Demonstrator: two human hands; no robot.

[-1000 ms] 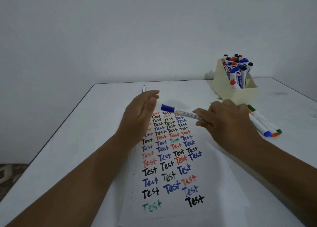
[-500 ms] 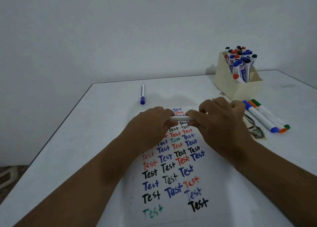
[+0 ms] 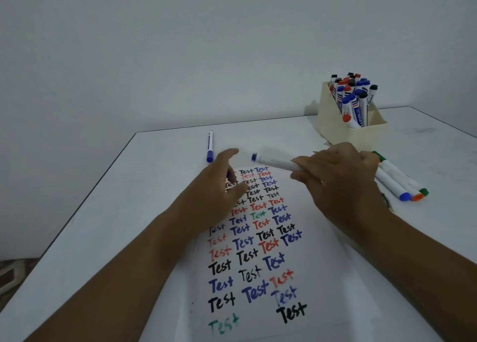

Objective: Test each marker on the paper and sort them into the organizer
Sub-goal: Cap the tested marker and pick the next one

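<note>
The right hand (image 3: pixel 340 184) grips a white marker (image 3: pixel 277 161) above the far end of the paper (image 3: pixel 322 264), its uncapped blue tip pointing left; the left hand (image 3: pixel 219 187) hovers over the paper's far left part, fingers loosely curled around something small and dark, too hidden to name; a blue pen (image 3: pixel 210 146) lies just beyond the paper; three markers (image 3: pixel 397 181) lie right of the paper, near the marker-filled cream organizer (image 3: pixel 361 135) at its far right.
</note>
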